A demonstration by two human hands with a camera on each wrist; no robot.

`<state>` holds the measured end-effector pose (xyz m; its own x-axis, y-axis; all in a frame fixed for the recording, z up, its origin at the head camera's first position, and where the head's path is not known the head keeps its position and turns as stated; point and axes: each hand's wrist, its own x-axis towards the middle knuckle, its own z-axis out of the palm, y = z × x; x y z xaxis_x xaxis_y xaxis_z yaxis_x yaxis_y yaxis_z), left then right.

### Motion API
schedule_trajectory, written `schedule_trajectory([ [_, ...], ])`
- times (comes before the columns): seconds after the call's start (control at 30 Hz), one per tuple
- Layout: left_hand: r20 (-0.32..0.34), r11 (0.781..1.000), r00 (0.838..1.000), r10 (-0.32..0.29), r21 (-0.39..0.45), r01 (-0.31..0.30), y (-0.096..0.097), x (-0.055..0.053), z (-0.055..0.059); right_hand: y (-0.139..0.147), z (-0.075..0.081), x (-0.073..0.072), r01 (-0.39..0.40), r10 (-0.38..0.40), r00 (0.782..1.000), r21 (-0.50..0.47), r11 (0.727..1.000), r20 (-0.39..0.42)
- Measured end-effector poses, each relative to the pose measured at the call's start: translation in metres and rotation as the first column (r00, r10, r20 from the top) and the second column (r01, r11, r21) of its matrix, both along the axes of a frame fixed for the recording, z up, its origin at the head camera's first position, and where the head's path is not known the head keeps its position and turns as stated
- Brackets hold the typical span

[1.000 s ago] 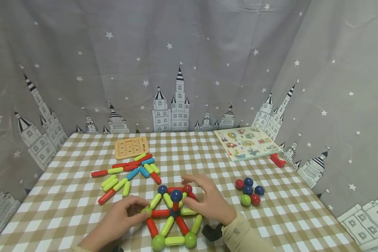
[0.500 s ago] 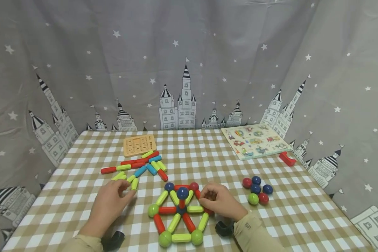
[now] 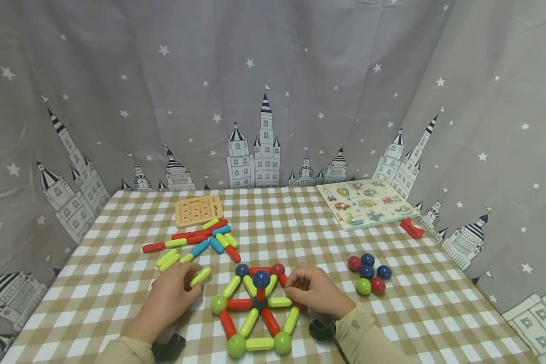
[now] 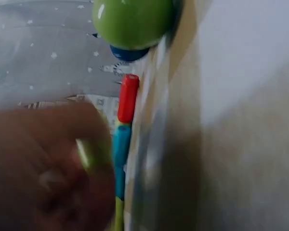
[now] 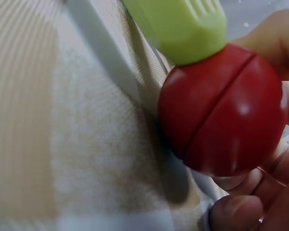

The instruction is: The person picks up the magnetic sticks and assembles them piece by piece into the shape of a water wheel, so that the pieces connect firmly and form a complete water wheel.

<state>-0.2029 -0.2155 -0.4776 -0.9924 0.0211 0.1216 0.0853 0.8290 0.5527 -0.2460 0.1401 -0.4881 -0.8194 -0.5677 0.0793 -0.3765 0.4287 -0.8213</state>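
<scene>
My left hand [image 3: 168,298] pinches a yellow-green magnetic rod [image 3: 201,276] just above the cloth, left of the ball-and-rod frame. The left wrist view blurs the hand, and the rod [image 4: 89,154] shows only partly. That frame is a six-sided figure with spokes of red rods [image 3: 240,304] and yellow-green ones. From its centre an upright red rod bears a blue ball [image 3: 261,279]. At its right corner my right hand [image 3: 320,293] holds a red ball [image 5: 221,110] with curled fingers; a yellow-green rod [image 5: 183,33] joins that ball.
Loose red, blue and yellow-green rods [image 3: 200,248] lie behind the left hand. Several loose balls [image 3: 366,272] sit at right. Farther back are a wooden number puzzle [image 3: 198,210], a picture puzzle board [image 3: 368,203] and a red block [image 3: 411,228].
My left hand left the frame's green corner ball, reached the loose rods, and brought a yellow-green rod back toward the frame. My right hand lowered and curled its fingers at the right corner.
</scene>
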Motion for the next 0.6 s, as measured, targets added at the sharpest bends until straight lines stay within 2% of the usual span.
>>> schedule_trajectory([
  [0.1, -0.038, 0.982, 0.997, -0.07, 0.174, 0.076, 0.003, 0.005, 0.0, 0.0, 0.001, -0.001, 0.003, -0.003, 1.0, 0.005, 1.0, -0.006],
  [0.2, -0.042, 0.936, 0.989, -0.142, 0.319, 0.148, 0.005, 0.01, 0.0, 0.0, 0.001, -0.002, 0.002, -0.002, 1.0, 0.008, 1.0, -0.004],
  [0.3, -0.05, 0.892, 0.979, -0.197, 0.405, 0.2, 0.007, 0.014, 0.0, -0.001, 0.002, -0.002, 0.004, -0.004, 1.0, 0.014, 1.0, 0.005],
  [0.43, -0.08, 0.861, 0.954, -0.287, 0.414, 0.294, 0.009, 0.018, 0.0, -0.002, 0.002, -0.001, 0.011, -0.012, 1.0, 0.023, 1.0, 0.011],
  [0.53, -0.09, 0.867, 0.94, -0.329, 0.366, 0.339, 0.009, 0.02, -0.001, -0.001, 0.002, -0.001, 0.015, -0.016, 1.0, 0.025, 1.0, 0.009],
  [0.6, -0.086, 0.876, 0.941, -0.328, 0.345, 0.337, 0.01, 0.02, -0.001, -0.001, 0.002, -0.001, 0.017, -0.017, 1.0, 0.027, 0.999, 0.01],
])
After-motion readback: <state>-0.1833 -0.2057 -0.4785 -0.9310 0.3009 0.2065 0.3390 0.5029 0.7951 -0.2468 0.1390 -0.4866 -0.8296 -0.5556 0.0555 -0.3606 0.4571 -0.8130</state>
